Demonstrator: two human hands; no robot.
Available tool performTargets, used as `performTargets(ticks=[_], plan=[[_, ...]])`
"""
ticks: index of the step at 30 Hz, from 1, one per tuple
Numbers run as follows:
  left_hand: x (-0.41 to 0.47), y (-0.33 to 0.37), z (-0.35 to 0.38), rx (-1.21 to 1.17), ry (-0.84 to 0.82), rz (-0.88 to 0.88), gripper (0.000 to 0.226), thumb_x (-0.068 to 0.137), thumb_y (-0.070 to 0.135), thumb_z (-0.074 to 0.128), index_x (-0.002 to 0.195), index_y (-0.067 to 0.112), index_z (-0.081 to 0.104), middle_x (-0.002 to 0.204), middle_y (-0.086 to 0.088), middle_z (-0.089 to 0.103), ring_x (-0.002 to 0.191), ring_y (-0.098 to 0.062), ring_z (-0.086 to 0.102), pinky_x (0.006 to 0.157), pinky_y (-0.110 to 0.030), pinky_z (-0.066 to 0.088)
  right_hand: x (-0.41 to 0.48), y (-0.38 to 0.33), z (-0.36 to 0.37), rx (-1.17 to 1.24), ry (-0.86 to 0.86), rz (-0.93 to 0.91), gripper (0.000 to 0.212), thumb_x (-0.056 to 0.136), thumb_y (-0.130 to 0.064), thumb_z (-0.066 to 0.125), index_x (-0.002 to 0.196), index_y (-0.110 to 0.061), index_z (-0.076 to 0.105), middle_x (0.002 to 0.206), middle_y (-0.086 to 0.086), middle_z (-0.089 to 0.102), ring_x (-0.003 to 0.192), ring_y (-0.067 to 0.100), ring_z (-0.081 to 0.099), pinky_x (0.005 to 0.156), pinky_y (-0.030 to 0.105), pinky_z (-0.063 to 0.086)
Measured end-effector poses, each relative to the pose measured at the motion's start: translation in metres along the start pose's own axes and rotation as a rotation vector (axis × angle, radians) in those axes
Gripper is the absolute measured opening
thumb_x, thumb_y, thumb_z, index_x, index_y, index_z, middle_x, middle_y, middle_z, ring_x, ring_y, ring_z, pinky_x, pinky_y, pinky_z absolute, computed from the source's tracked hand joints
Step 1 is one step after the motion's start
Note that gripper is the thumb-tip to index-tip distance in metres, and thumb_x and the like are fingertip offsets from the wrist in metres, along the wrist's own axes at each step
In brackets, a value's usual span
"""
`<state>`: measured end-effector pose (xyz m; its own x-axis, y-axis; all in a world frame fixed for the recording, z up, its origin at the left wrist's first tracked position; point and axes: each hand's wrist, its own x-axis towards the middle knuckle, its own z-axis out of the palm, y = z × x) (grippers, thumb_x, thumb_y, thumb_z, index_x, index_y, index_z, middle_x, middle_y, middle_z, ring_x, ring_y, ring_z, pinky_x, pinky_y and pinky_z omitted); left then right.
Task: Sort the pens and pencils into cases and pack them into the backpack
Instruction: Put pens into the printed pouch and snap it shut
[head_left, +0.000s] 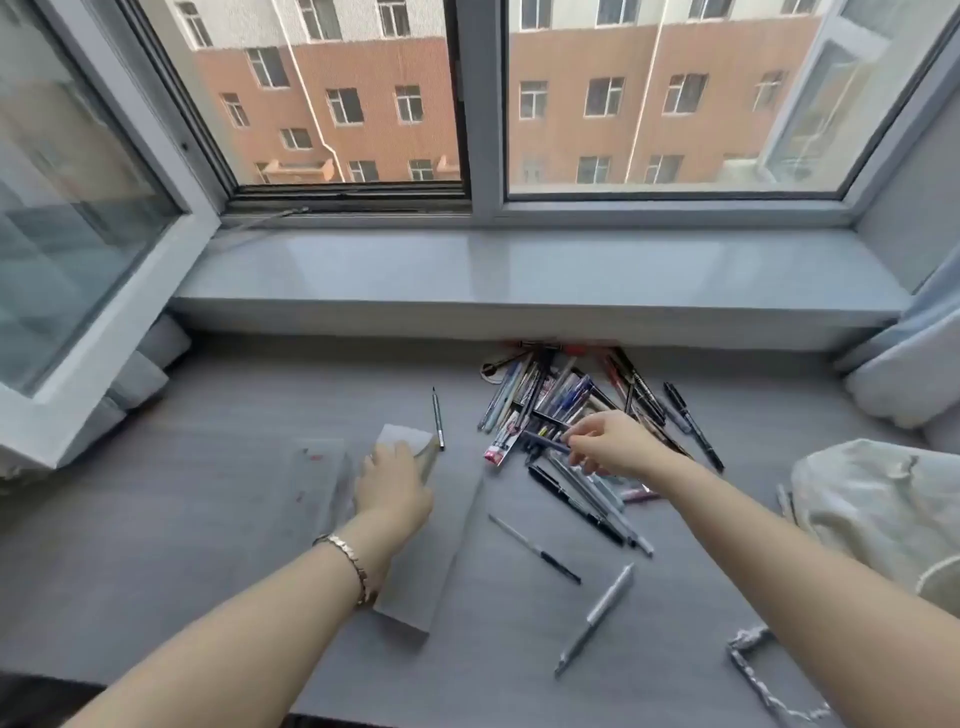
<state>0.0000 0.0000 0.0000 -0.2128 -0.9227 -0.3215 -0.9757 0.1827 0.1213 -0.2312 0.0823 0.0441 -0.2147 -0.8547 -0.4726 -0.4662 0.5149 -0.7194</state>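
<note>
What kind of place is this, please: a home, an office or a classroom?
Probably a room in a home, on an upper floor. A grey desk stands under a wide window with a deep sill, a curtain hangs at the right, and apartment blocks show outside.

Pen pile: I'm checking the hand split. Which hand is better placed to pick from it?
Right. The right hand is at the pile, pinching a pen; the left hand grips the case, away from the pile.
</note>
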Motion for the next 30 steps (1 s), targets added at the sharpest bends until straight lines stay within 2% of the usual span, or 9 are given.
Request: performTargets(ticks=[6,11,13,15,18,20,23,27,30], plan=[[0.015,-0.029,0.018,-0.164,-0.101,-0.204,0.081,0.079,0.038,0.059,0.144,0.016,0.015,0.135,-0.023,0.036,0.126,-0.037,0.035,0.103,-0.04,0.032,-0.003,0.014,0.017,-0.024,0.028,0.022,0.019,0.089,-0.012,0.048,0.098,-0.016,0.065,0.072,-0.003,0.066,0.06,0.007,0.059,0.062,0.02,0.052],[0.022,-0.021,0.001,-0.155,0.043,-0.179,0.087,0.069,0.041,0.065,0.14,0.014,0.023,0.126,-0.023,0.043,0.119,-0.037,0.04,0.096,-0.04,0.036,-0.005,0.033,0.026,-0.09,0.116,0.032,0.022,0.088,-0.018,0.051,0.103,-0.017,0.067,0.086,-0.005,0.068,0.077,0.008,0.061,0.079,0.024,0.048],[0.022,-0.007,-0.017,-0.047,0.093,-0.049,0.095,0.063,0.047,0.066,0.141,0.016,0.02,0.122,-0.018,0.043,0.115,-0.035,0.041,0.095,-0.038,0.035,-0.003,0.031,0.028,-0.116,0.265,-0.037,0.025,0.089,-0.025,0.054,0.111,-0.016,0.063,0.1,-0.001,0.064,0.083,0.008,0.057,0.08,0.021,0.043],[0.016,0.013,-0.03,0.041,0.047,0.142,0.1,0.059,0.051,0.065,0.14,0.02,0.016,0.119,-0.013,0.041,0.112,-0.033,0.042,0.092,-0.038,0.034,0.0,0.021,0.031,-0.034,0.331,-0.131,0.044,0.087,-0.032,0.058,0.128,-0.018,0.048,0.116,0.002,0.054,0.093,0.009,0.054,0.084,0.023,0.045],[-0.007,0.043,-0.034,0.135,-0.063,0.454,0.103,0.053,0.053,0.063,0.138,0.023,0.014,0.113,-0.008,0.039,0.105,-0.03,0.048,0.086,-0.038,0.034,-0.001,0.01,0.04,-0.036,0.206,-0.169,0.081,0.079,-0.05,0.06,0.143,-0.032,0.014,0.134,-0.001,0.037,0.116,0.014,0.047,0.097,0.034,0.042],[-0.018,0.056,-0.031,0.203,-0.094,0.614,0.106,0.052,0.052,0.062,0.14,0.022,0.01,0.114,-0.009,0.038,0.102,-0.029,0.049,0.083,-0.037,0.033,-0.004,0.014,0.045,-0.196,0.137,-0.157,0.083,0.08,-0.054,0.056,0.144,-0.03,0.009,0.141,0.002,0.037,0.123,0.019,0.045,0.095,0.034,0.04],[-0.025,0.068,-0.028,0.196,-0.156,0.66,0.107,0.055,0.047,0.066,0.141,0.017,0.01,0.116,-0.01,0.038,0.1,-0.031,0.049,0.077,-0.034,0.033,-0.012,0.027,0.044,-0.423,0.183,-0.179,0.075,0.088,-0.052,0.043,0.146,-0.022,0.006,0.141,0.008,0.043,0.118,0.027,0.051,0.087,0.035,0.042],[-0.028,0.078,-0.025,0.139,-0.192,0.682,0.112,0.059,0.045,0.067,0.145,0.017,0.001,0.127,-0.012,0.031,0.109,-0.033,0.046,0.073,-0.032,0.036,-0.027,0.034,0.04,-0.405,0.038,-0.192,0.098,0.08,-0.059,0.054,0.145,-0.023,-0.01,0.145,0.007,0.028,0.124,0.025,0.042,0.089,0.031,0.039],[-0.031,0.078,-0.022,0.105,-0.164,0.78,0.118,0.058,0.044,0.068,0.145,0.019,-0.007,0.123,-0.006,0.033,0.107,-0.026,0.045,0.07,-0.028,0.036,-0.032,0.04,0.029,-0.413,0.117,-0.194,0.092,0.082,-0.057,0.049,0.145,-0.024,-0.009,0.132,0.008,0.039,0.11,0.026,0.052,0.082,0.036,0.045]])
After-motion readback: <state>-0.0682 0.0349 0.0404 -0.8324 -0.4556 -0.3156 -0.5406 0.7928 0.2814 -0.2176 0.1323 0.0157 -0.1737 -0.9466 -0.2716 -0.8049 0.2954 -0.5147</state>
